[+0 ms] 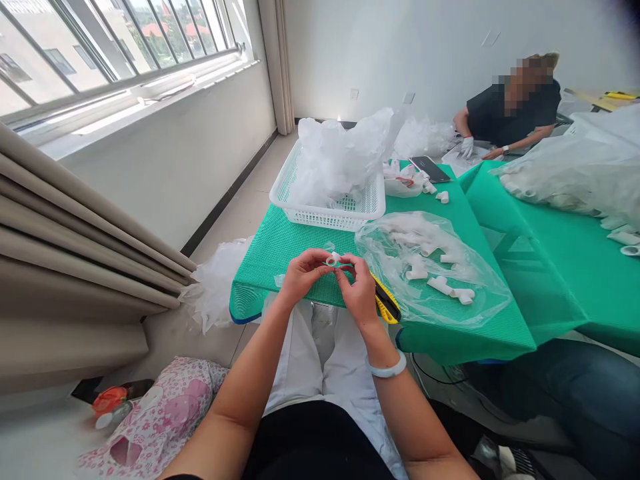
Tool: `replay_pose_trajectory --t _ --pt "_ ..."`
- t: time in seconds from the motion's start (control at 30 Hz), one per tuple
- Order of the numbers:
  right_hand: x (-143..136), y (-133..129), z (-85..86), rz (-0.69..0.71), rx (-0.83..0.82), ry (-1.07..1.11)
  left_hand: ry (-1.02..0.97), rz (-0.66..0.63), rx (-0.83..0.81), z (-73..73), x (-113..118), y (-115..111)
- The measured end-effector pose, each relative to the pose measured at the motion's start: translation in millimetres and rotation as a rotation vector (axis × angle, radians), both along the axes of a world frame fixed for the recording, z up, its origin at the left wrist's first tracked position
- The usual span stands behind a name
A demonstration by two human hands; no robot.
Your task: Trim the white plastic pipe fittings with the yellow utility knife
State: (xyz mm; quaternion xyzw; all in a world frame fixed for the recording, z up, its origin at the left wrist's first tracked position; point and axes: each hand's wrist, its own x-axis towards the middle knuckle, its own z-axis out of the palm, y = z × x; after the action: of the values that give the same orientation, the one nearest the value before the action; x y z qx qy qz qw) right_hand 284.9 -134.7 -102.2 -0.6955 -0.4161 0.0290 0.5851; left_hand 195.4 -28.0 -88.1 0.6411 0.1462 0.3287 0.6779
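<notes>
A small white pipe fitting (332, 260) with a round opening is held between my two hands above the near edge of the green-covered table (320, 240). My left hand (304, 272) pinches it from the left, and my right hand (358, 285) grips its right side with thumb and fingers. A yellow and black utility knife (385, 300) lies right beside my right hand. To the right, several white pipe fittings (441, 285) rest in and on an open clear plastic bag (480, 303).
A white basket (325, 219) full of clear plastic bags stands at the table's back left. Behind it are more fittings and a dark tablet (430, 169). A person (515, 110) works at the back right. More bagged fittings (555, 183) lie on the right table.
</notes>
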Motion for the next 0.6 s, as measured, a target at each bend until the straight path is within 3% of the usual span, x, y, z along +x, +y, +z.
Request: replay_pose_trajectory --t 0.27,0.6 --pt "0.5 -0.1 -1.3 0.061 0.016 0.102 0.022 -0.020 0.134 1.2 -1.4 1.6" --pt "3.5 -2.7 -3.4 0.101 0.025 0.215 0.034 -0.081 -0.042 2.2 -1.9 -1.9"
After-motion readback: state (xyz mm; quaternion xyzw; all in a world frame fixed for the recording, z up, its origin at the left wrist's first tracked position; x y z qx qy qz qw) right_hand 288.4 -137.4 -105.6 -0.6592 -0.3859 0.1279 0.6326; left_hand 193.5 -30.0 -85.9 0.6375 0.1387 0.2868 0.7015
